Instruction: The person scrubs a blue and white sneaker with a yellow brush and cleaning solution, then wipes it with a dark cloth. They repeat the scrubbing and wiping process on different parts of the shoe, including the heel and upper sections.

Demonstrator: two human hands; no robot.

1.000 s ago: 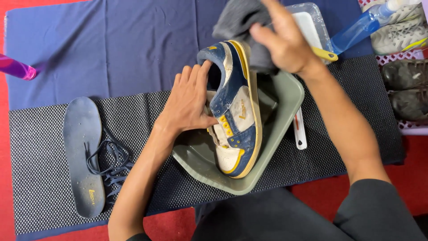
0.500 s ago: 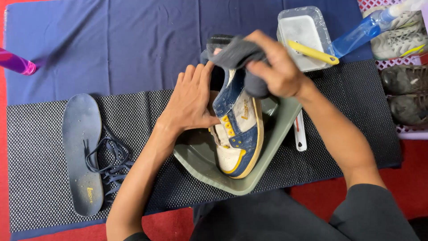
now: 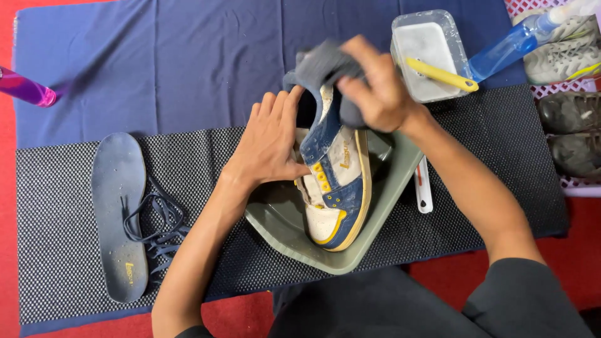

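Observation:
A blue, white and yellow sneaker (image 3: 335,181) stands on its side in a grey-green basin (image 3: 382,206) on the black mesh mat. My left hand (image 3: 269,141) presses flat against the sneaker's inner side and steadies it. My right hand (image 3: 372,87) grips a dark grey cloth (image 3: 319,66) and holds it against the shoe's heel end, at the far side of the basin. The cloth covers part of the heel.
A dark insole (image 3: 119,213) and loose dark laces (image 3: 156,228) lie left on the mat (image 3: 56,225). A clear tub (image 3: 429,53) with a yellow-handled brush (image 3: 441,74), a blue spray bottle (image 3: 513,40), a white tool (image 3: 423,188), other shoes (image 3: 570,134) at right, a purple bottle (image 3: 22,87) far left.
My right hand has brought the grey cloth down from above the shoe onto its heel end. The left hand has stayed against the sneaker.

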